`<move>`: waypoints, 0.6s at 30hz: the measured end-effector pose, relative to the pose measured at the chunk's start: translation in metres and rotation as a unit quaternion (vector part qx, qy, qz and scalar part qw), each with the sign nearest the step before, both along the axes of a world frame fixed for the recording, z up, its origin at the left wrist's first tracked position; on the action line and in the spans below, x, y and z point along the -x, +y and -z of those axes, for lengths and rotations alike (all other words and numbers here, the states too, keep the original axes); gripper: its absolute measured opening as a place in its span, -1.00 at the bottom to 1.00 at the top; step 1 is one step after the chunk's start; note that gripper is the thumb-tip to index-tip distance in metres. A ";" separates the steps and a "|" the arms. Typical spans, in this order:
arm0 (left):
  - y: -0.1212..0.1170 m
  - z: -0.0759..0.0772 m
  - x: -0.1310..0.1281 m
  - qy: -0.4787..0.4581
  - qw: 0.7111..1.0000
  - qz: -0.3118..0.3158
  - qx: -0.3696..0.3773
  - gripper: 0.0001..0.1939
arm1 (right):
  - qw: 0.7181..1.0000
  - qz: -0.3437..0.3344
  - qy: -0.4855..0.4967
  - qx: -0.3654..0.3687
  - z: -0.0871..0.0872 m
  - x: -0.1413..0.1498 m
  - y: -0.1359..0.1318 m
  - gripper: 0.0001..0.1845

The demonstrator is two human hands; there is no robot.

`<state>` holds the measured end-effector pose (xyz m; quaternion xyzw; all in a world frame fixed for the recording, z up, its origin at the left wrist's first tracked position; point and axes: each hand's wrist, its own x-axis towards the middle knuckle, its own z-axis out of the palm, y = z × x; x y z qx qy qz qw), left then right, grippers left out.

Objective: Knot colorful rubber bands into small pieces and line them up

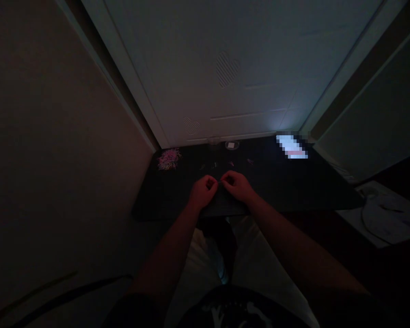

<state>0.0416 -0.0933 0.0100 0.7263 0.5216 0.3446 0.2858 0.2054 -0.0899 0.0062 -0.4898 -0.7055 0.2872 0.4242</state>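
Observation:
The room is very dark. My left hand and my right hand meet over the near part of a low black table, fingers curled in a pinch. Something tiny and thin stretches between the fingertips; it is too small and dim to name. A heap of small pink and pale bands lies at the table's far left corner. A few small coloured bits lie on the table just beyond my hands.
A lit screen glows at the table's far right. A small round clear dish stands at the far edge by a white door. A beige wall is at left. A white object sits low at right.

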 end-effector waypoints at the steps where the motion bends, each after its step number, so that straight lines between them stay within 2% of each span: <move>1: 0.000 0.000 0.000 0.002 1.000 -0.001 0.001 -0.88 | 1.000 0.000 0.003 0.002 0.001 0.000 0.000 -0.90; 8: 0.000 -0.001 0.000 0.011 1.000 -0.009 0.003 -0.89 | 1.000 -0.001 0.018 0.009 0.008 -0.002 0.004 -0.89; 18: 0.000 0.000 0.000 0.008 1.000 -0.010 -0.004 -0.90 | 1.000 0.006 0.020 0.016 0.005 -0.001 0.003 -0.90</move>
